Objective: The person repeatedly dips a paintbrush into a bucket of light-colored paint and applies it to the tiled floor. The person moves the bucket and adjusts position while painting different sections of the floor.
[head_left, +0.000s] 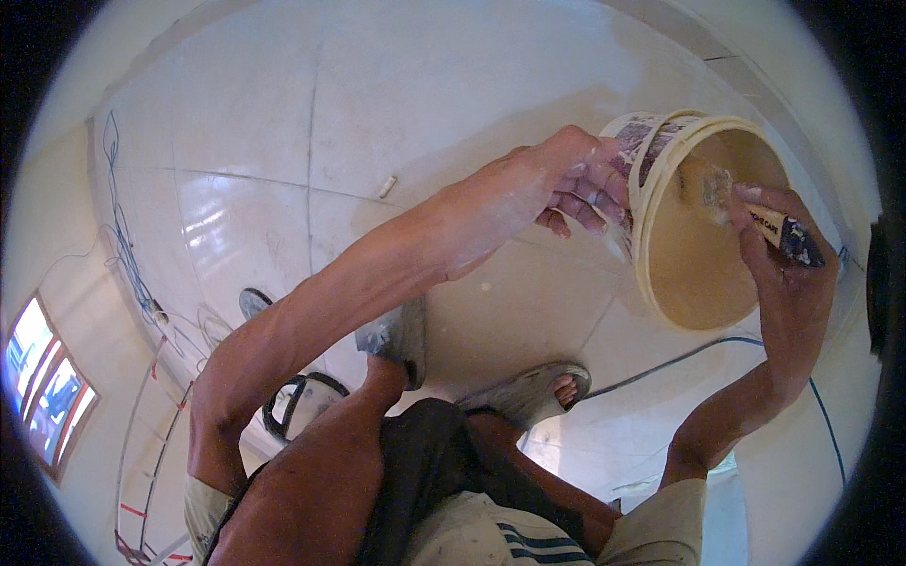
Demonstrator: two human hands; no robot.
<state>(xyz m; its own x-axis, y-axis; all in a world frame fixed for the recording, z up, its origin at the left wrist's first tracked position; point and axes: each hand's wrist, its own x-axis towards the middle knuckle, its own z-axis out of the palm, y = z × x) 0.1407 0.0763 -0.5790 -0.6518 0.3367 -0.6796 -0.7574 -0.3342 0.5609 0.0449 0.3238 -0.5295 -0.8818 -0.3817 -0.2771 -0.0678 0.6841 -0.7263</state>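
A cream plastic bucket [653, 274] with a purple-and-white printed side is tilted, its mouth turned toward the right and toward me. My left hand [587, 187], dusted with white, holds it by the outer side with partly curled fingers. In my right hand [783, 226] is a putty knife [774, 229] with a pale handle that ends dark. Its blade reaches over the bucket's mouth against the inner wall and is smeared with whitish paste. The bucket's bottom is hard to make out.
Large pale tiles [396, 104] cover the floor, with a small white stub [387, 186] lying on them. A dark cable [661, 358] runs behind the bucket. Tangled wires [127, 245] lie along the left wall, near a window [47, 387]. A white container [311, 406] stands beside my leg.
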